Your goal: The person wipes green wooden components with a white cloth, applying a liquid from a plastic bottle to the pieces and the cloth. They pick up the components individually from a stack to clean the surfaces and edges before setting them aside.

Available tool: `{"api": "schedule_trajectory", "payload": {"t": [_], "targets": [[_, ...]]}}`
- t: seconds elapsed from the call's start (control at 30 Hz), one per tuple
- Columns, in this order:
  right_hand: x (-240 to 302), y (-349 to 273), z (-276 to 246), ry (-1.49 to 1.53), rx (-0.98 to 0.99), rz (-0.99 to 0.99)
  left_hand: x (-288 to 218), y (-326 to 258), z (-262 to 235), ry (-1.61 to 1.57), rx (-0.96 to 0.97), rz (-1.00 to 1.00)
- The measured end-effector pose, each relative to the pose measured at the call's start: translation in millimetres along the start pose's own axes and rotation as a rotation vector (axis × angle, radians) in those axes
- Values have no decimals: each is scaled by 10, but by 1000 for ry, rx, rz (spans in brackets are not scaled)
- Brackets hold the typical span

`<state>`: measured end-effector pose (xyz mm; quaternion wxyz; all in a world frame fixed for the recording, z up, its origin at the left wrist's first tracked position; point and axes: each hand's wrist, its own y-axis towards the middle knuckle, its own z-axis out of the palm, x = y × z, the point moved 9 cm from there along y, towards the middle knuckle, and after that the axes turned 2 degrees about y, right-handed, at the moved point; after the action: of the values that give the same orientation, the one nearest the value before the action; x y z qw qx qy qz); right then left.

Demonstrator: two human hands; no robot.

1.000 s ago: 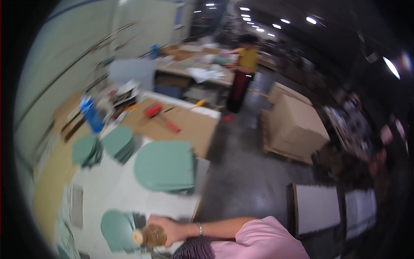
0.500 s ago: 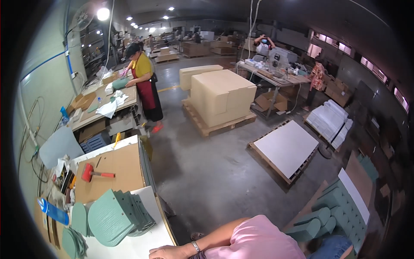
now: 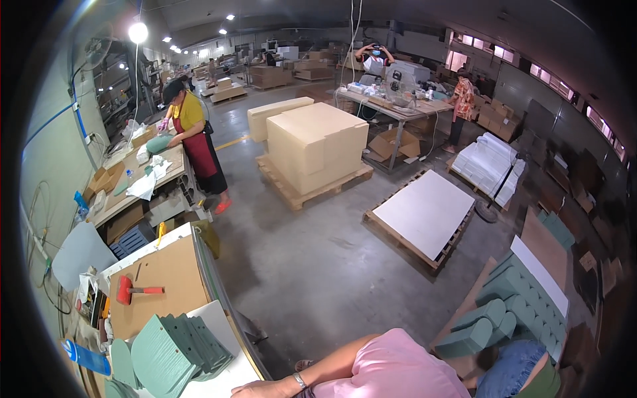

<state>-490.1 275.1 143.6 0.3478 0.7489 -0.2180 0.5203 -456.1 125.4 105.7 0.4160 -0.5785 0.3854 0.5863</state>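
My right arm, in a pink sleeve with a bracelet at the wrist, reaches left along the lower edge. My right hand (image 3: 255, 389) is at the near end of a white-topped workbench (image 3: 215, 325). The lower edge cuts off its fingers, so I cannot tell what, if anything, they hold. Left of it, several flat green pieces with rounded ends (image 3: 162, 351) stand fanned in a leaning stack, some with small holes. More green pieces (image 3: 118, 388) are at the lower left. My left hand is out of view.
A red mallet (image 3: 125, 290) lies on brown board; a blue bottle (image 3: 87, 358) is beside it. Green rounded blocks (image 3: 524, 292) fill the lower right, near someone's denim clothing (image 3: 511, 371). A white-topped pallet (image 3: 424, 212), a wrapped cream stack (image 3: 318, 146) and a yellow-shirted co-worker (image 3: 192, 132) stand beyond.
The view has turned slightly right, so the far scene sits further left. More denim and a patch of green cloth show at the lower right. My right hand stays by the bench.
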Motion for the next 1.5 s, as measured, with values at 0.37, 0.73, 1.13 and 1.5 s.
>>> {"api": "schedule_trajectory", "payload": {"t": [0.37,0.73,1.13,1.5], "targets": [[64,-38,-329,-95,-45,98,7,80,105,-19,40,1],[96,188,-88,-59,55,124,36,-35,-331,-90,-4,26],[86,524,-35,-430,180,79,138,-793,-758,-416,-264,-291],[278,626,354,-639,313,-112,71,-907,-712,-341,-266,-224]]}}
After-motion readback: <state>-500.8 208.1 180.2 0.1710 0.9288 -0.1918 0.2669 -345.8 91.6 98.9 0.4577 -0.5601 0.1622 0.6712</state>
